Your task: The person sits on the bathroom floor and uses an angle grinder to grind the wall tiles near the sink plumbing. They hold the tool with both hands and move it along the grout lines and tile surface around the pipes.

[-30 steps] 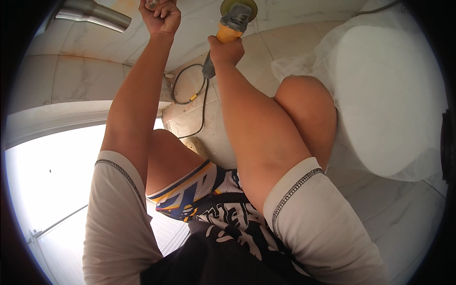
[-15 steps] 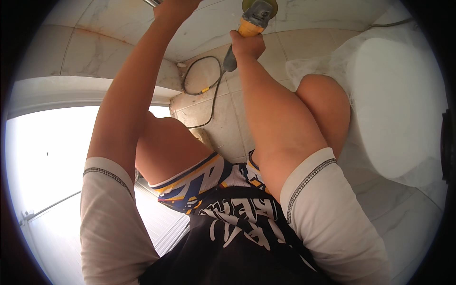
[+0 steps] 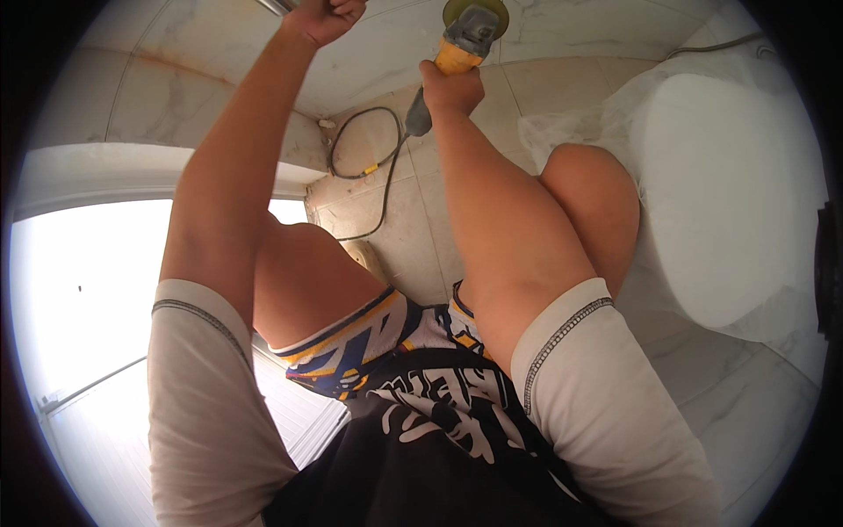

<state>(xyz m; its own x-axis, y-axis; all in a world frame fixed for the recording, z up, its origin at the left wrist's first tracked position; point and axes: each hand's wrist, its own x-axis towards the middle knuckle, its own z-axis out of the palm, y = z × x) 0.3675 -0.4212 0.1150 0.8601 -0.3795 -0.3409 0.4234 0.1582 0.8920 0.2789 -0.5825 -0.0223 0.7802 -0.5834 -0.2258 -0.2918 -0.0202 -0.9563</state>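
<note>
At the top edge, my left hand (image 3: 326, 19) is closed, its fingers curled; what they hold is hidden. A steel tube (image 3: 274, 6) shows just left of it, partly cut off. My right hand (image 3: 451, 90) grips the yellow and grey body of an angle grinder (image 3: 464, 46), whose round disc (image 3: 493, 19) is near the tiled wall. A grey part (image 3: 420, 114) of the tool hangs below that hand, with a black cord (image 3: 383, 204) running from it.
A white rounded object (image 3: 729, 198) under sheer plastic fills the right side. The cord loops on beige floor tiles (image 3: 421, 228) between my bare knees. Marbled tiles (image 3: 176, 61) line the wall. A bright white doorway (image 3: 92, 263) lies at left, and a dark hose (image 3: 716, 48) at top right.
The whole view has shifted, setting the grinder, both hands and the cord rightward and higher in frame. The steel tube has slid mostly out at the top. Both hands stay closed.
</note>
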